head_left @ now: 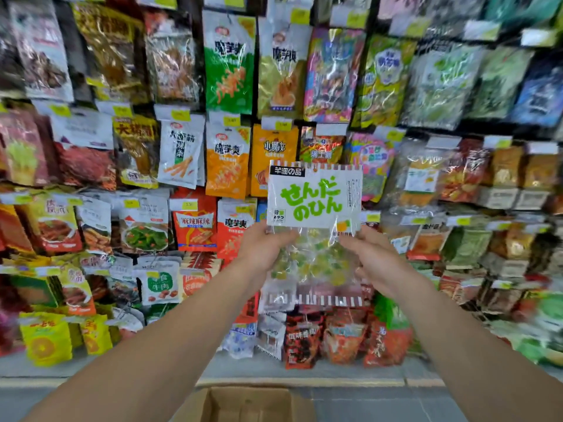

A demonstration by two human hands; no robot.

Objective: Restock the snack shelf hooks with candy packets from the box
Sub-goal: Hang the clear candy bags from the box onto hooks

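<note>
A snack shelf crowded with hanging packets fills the background. The left hand and right hand grip the side edges of a candy packet, upright, long axis vertical, green Japanese lettering facing the camera, above an open cardboard box.

The scene is bright and evenly lit, with no strong shadows falling on the shelf, and white glare streaks the glossy wrappers above and to the right of the candy packet. That packet, with its green lettering, is the sharpest thing in view, while the hanging bags grow smeared and soft farther out from it, worst at the far left and right edges. Wide-angle distortion bends the rows outward away from the packet, and the cardboard box below it sits in dimmer light.
</note>
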